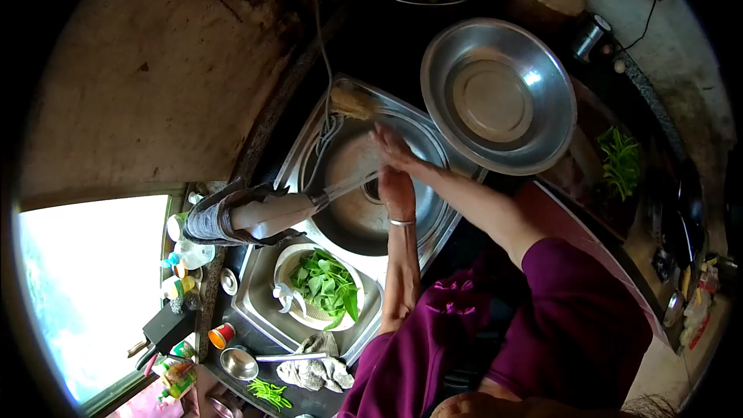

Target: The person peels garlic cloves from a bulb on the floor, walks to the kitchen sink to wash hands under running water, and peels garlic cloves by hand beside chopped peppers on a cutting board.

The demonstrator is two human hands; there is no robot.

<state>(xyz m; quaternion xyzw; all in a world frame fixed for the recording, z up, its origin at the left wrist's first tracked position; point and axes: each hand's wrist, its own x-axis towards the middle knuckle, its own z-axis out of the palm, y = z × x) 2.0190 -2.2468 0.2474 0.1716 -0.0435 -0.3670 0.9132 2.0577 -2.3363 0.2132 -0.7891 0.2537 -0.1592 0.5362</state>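
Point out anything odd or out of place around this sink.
A grey cord or thin hose dangles to the round basin, bunched in messy loops near its rim; it looks untidy rather than stowed.

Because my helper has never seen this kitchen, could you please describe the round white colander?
Start at the stainless-steel double sink. To the lower left of its large round basin is a smaller squarish basin, with the colander inside. Its white rim and heaped green leaves set it apart from the wide silver metal bowl.

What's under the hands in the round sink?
Part of the drain shows beside the left hand; sink floor beneath it and the right hand is covered.
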